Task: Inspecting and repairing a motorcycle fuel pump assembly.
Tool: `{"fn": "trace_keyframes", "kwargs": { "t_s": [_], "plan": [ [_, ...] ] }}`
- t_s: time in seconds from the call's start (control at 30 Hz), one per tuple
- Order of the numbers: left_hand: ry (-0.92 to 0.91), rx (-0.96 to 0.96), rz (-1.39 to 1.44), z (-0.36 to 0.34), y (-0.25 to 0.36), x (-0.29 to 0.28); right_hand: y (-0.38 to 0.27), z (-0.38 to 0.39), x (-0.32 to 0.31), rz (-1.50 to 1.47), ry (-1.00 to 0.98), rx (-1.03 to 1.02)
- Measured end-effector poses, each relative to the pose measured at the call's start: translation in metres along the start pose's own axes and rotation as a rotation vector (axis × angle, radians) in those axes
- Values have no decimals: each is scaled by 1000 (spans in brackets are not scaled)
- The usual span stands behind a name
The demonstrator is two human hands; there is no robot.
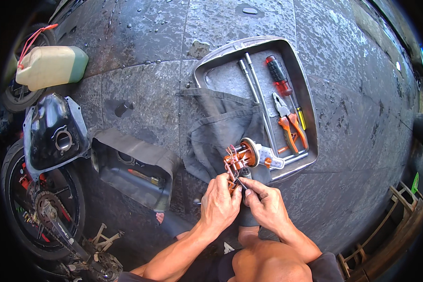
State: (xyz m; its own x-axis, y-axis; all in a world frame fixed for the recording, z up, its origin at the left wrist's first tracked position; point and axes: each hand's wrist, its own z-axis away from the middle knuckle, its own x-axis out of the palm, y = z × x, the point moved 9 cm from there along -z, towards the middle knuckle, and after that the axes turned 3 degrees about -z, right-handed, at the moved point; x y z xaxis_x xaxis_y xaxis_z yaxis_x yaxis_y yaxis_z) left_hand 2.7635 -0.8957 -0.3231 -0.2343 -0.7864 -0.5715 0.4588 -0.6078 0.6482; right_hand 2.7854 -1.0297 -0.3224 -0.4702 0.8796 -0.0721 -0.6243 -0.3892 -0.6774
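A fuel pump assembly (243, 157) with an orange body, a round white flange, thin wires and a translucent white part stands in front of me, over the near edge of the grey cloth (225, 124). My left hand (221, 202) is closed on its near end, fingers pinched around the orange and wired part. From the other side my right hand (266, 205) pinches a small slim dark piece against the same end. Fingers partly hide that piece, so its kind is unclear. Both hands nearly touch at the fingertips.
A metal tray (313, 103) holds orange-handled pliers (290, 124), a red-black screwdriver (278, 75), a yellow-handled screwdriver (301, 118) and long metal rods (257, 91). To the left are a black plastic housing (131, 176), a black fuel tank (44, 124), a jerrycan (54, 66) and a wheel (77, 207).
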Motion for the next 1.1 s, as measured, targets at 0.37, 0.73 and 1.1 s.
{"fn": "trace_keyframes", "kwargs": {
  "t_s": [0.37, 0.73, 1.1],
  "plan": [
    [-94, 130, -60, -7, 5, -5, 16, -29, -4, -87, 8, 131],
    [-60, 134, 85, -6, -2, -9, 0, -40, -5, -7, -81, 131],
    [65, 36, 175, -8, -12, -7, -11, -42, 1, 106, -108, 75]
  ]
}}
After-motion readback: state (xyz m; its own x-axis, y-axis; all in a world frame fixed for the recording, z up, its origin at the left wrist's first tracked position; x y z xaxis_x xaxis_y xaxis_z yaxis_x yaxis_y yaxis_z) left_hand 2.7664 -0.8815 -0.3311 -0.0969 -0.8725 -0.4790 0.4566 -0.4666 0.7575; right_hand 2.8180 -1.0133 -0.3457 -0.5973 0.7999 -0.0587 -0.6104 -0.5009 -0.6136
